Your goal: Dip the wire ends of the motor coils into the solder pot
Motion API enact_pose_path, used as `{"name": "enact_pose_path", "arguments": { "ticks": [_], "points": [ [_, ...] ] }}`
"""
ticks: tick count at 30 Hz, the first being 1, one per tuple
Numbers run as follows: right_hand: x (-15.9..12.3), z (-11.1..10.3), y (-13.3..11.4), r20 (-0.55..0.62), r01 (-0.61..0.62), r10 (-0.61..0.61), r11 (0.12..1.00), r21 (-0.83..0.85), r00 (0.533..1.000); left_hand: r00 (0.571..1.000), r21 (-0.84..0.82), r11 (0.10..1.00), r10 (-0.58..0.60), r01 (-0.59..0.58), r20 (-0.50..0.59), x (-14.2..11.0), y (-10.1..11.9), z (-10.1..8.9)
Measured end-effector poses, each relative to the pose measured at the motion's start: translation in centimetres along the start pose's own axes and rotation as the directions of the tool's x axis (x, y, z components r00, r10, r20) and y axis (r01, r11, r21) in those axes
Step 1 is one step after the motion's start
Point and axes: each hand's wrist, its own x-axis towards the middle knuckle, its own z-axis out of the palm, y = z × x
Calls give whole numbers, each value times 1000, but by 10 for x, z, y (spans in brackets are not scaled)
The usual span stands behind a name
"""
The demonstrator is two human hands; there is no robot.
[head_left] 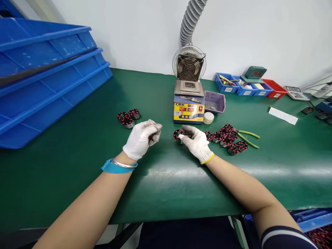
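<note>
My right hand (195, 141), in a white glove with grey-stained fingertips, is closed round the right side of a ring-shaped motor stator (178, 134) with red and black windings. My left hand (144, 135), gloved too, is raised over the green table, apart from that stator. Its fingers are curled together, and whatever they may hold is hidden. Behind it to the left stand three finished-looking wound stators (128, 122). Several more stators (228, 136) are grouped right of my right hand, with green-handled pliers (249, 135) lying against them.
A blue and yellow solder pot (189, 110) stands behind my hands, before a fan (190, 68) with a grey duct. Beside it are a purple tray (219, 103) and a round white tin (208, 118). Blue crates (52, 93) are stacked left; small bins (243, 90) line the back right.
</note>
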Motion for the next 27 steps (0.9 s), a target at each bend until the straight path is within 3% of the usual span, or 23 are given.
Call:
{"name": "enact_pose_path", "arguments": {
  "ticks": [2, 4, 9, 13, 17, 19, 21, 25, 27],
  "points": [
    [0, -1, -3, -12, -17, 18, 999, 33, 1000, 999, -71, 997, 12, -15, -47, 3, -5, -5],
    [0, -2, -6, -21, -14, 14, 999, 30, 1000, 999, -9, 1000, -15, 14, -35, 5, -10, -2],
    [-6, -3, -12, -18, 33, -34, 998, -60, 999, 964, 256, 963, -141, 81, 227, -4, -10, 19],
    [-2, -6, -19, -37, 68, -74, 987, -143, 997, 978, 171, 984, -85, 52, 191, -9, -5, 23],
    [38, -23, -50, -80, 167, -203, 932, -321, 976, 995, -25, 998, -57, 60, 87, -1, -12, 13],
    [74, -34, -77, -69, 236, -310, 833, -500, 948, 996, -17, 998, -60, 61, 61, 8, -21, 11],
    [115, -44, -106, -18, 266, -390, 661, -701, 921, 995, 66, 997, -53, 47, 82, 16, -30, 13],
    [185, -50, -151, 29, 124, -391, 219, -968, 920, 993, 156, 988, -24, 6, 115, 27, -41, 18],
    [206, -45, -160, 48, 76, -359, 66, -995, 932, 993, 157, 988, -25, 7, 112, 29, -43, 20]
  ]
}}
